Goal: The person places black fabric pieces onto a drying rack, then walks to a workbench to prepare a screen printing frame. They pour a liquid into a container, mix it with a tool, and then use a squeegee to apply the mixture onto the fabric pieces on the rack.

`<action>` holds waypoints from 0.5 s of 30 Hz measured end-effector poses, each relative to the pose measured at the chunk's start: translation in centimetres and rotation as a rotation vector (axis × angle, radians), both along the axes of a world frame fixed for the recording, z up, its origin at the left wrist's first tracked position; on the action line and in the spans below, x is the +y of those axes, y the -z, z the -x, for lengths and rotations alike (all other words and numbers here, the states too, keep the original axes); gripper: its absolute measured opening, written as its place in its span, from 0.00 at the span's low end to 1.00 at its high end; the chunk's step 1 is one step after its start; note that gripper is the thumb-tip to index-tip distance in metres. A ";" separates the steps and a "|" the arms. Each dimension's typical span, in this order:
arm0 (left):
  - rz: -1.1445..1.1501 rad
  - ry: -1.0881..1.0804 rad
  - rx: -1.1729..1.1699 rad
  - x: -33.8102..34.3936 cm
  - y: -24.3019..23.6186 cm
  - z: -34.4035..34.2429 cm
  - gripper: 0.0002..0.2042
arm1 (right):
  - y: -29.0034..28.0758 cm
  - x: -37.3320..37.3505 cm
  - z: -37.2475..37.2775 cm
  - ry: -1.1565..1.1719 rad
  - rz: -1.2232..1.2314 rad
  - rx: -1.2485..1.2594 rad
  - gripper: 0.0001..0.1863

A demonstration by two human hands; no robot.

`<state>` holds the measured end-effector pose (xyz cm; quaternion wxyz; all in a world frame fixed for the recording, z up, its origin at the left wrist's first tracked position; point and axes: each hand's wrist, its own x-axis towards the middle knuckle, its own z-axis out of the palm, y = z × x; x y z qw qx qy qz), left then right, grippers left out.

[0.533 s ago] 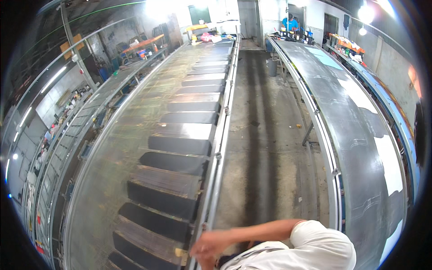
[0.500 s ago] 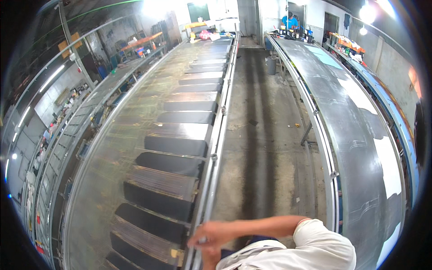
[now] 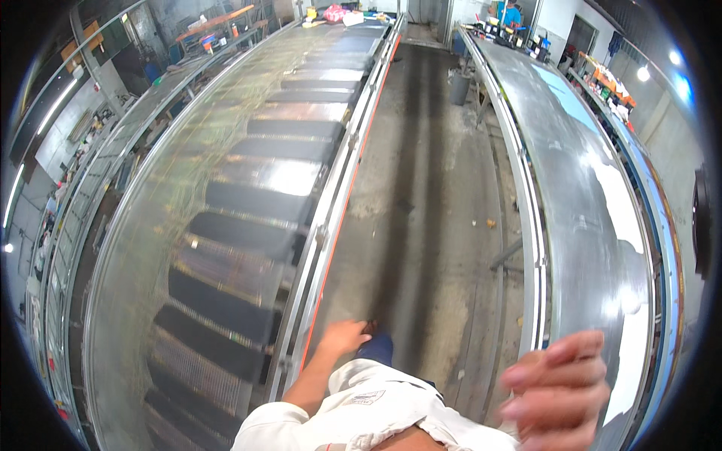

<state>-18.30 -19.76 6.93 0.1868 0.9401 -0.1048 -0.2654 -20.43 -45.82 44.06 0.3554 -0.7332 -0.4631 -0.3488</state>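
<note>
In the head view, the left hand (image 3: 344, 336) hangs beside the dark trouser leg (image 3: 376, 350), apart from the metal rail (image 3: 320, 233) edging the left tabletop (image 3: 135, 263). Its fingers are bent; I cannot tell whether they grip anything. The right hand (image 3: 556, 391), blurred and close to the camera, has part-curled fingers; nothing shows in it, but its palm is hidden.

The dark panels (image 3: 222, 303) lie flat in a row on the left tabletop, along its rail side, from the near end to well down its length. That row looks fully laid out; whether the panels are finished or more remains to be done, I cannot tell. Neither hand touches them. On the right tabletop (image 3: 564, 195), white sheets (image 3: 620, 203) and a light blue sheet (image 3: 565, 98) lie along the far side.
</note>
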 end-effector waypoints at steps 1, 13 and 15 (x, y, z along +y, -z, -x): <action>0.031 -0.054 -0.049 0.2 -1.8 -3.4 0.23 | 3.3 -0.4 -5.6 -0.012 -0.203 -0.003 0.06; 0.524 -0.244 -0.051 -7.1 20.3 -55.3 0.20 | 45.5 -21.8 -32.8 0.752 0.393 1.641 0.37; -0.018 -0.374 0.212 -0.4 30.3 -54.4 0.18 | 41.5 -19.2 -40.6 0.903 0.480 1.369 0.21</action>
